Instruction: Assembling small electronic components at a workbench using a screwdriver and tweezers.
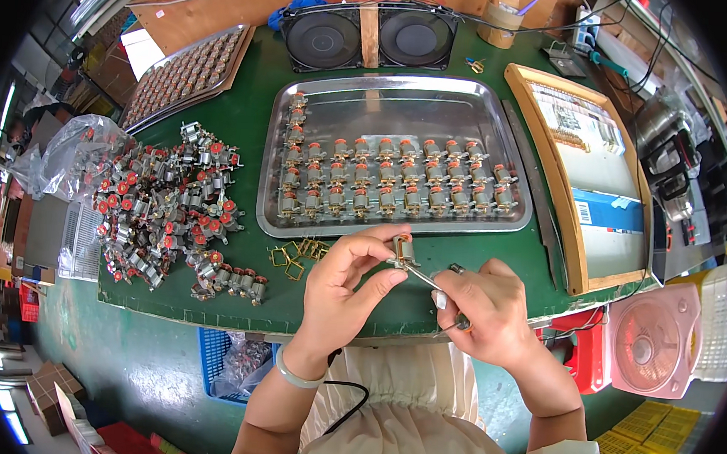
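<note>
My left hand [345, 282] pinches a small metal motor part [402, 249] between thumb and fingers above the table's front edge. Facing it, my right hand [489, 311] grips slim metal tweezers [421, 275] whose tips touch that part. Just beyond the hands, several brass square frames [297, 256] lie on the green mat. A steel tray [503, 119] holds rows of the same small motors with red tops. A loose pile of such motors [169, 207] spreads at the left.
Two black fans [367, 34] stand at the back. A second tray of parts [185, 75] sits back left, a wood-framed board [551, 155] at the right. A clear plastic bag [72, 155] lies far left, a pink fan [652, 340] low right, a blue crate [214, 355] below.
</note>
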Demonstrator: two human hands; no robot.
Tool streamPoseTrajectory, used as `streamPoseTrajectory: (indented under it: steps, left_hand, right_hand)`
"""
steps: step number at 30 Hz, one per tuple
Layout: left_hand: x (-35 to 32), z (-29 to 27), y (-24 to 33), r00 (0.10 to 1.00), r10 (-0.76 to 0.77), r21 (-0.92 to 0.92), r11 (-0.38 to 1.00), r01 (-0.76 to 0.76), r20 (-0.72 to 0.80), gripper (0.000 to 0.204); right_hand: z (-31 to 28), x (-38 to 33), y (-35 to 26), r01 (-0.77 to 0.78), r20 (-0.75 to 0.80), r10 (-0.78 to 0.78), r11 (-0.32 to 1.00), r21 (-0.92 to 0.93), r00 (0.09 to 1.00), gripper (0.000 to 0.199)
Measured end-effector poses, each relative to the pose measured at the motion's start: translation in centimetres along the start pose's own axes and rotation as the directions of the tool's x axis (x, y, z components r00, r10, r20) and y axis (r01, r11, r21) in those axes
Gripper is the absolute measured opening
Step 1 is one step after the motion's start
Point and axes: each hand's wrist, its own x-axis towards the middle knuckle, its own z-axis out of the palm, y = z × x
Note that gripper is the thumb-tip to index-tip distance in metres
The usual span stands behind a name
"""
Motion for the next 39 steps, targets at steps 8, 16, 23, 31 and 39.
streamPoseTrajectory:
  steps: [8, 16, 23, 31, 39]
  left_hand:
    - [0.4, -1.0, 0.3, 0.989, 0.044, 0.029, 0.998, -0.048, 0.141, 0.019]
    - [0.2, -0.6, 0.2, 0.984, 0.150, 0.010, 0.988, -0.152, 0.100, 0.021]
    - [0.2, -0.2, -0.2, 0.979, 0.206, 0.030, 0.978, -0.206, 0.016, 0.028]
    - [-0.1, 1.8, -0.9, 0.993, 0.116, -0.013, 0.993, -0.116, -0.012, 0.033]
    - [-0.5, 1.1, 0.0, 0.986, 0.001, 0.170, 0.985, 0.028, -0.168, 0.055]
  right_hand:
    - [-0.2, -0.2, -0.4, -0.492, 0.273, 0.433, 0.552, 0.673, 0.859, 0.019]
    - [0.0, -0.5, -0.7, -0.602, 0.522, 0.443, 0.049, 0.797, 0.728, 0.018]
    - [0.9, -0.7, 0.6, -0.051, 0.225, 0.085, 0.987, -0.152, 0.971, 0.021]
    - [-0.5, 2.0, 0.8, -0.057, 0.003, 0.057, 0.996, 0.072, 0.998, 0.024]
    - [-5.3, 4.5, 13.2, -0.052, 0.070, 0.097, 0.879, -0.473, 0.993, 0.020]
